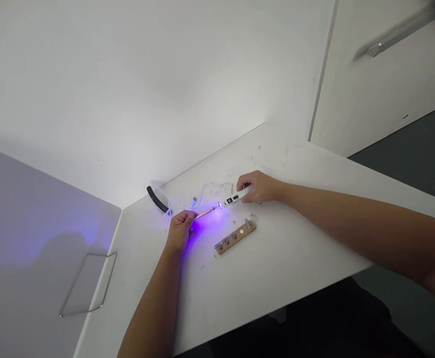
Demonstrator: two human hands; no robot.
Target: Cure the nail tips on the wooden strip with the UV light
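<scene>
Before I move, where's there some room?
The table looks free between the wooden strip and the near edge, and between the left forearm and metal frame. It's crowded around the left hand, right hand, white pen, cable and black bar.

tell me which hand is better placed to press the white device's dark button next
Right, likely: the right hand holds the white device close to its dark button, while the left hand holds a thin rod.

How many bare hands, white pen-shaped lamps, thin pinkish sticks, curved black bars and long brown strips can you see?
Bare hands: 2 (left hand, right hand)
White pen-shaped lamp with a small display: 1
Thin pinkish stick: 1
Curved black bar: 1
Long brown strip: 1
Total: 6
</scene>
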